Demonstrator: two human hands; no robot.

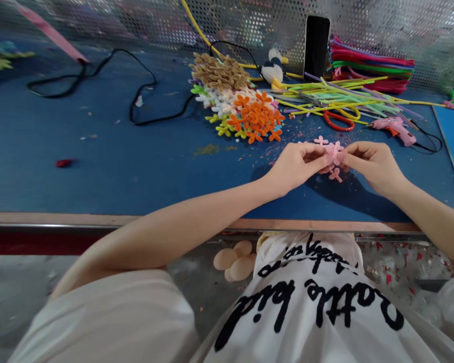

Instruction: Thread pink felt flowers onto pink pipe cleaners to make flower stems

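Observation:
Between my two hands is a pink fuzzy flower [335, 151], pinched from both sides above the blue table. My left hand [304, 164] has its thumb and fingers closed on the flower's left side. From the right, my right hand [371, 164] grips the same flower with thumb and forefinger. Another pink flower [336, 175] shows just below the fingertips, and one more [321, 140] lies just beyond them. Whether these touch the held flower is hard to tell.
Beyond my hands lie orange flowers [259, 118], brown flowers [221, 71], loose stems [336, 96], red-handled scissors [338, 121] and a pink glue gun [393, 129]. A phone [317, 48] stands at the mesh. A black cord [136, 96] crosses the left side.

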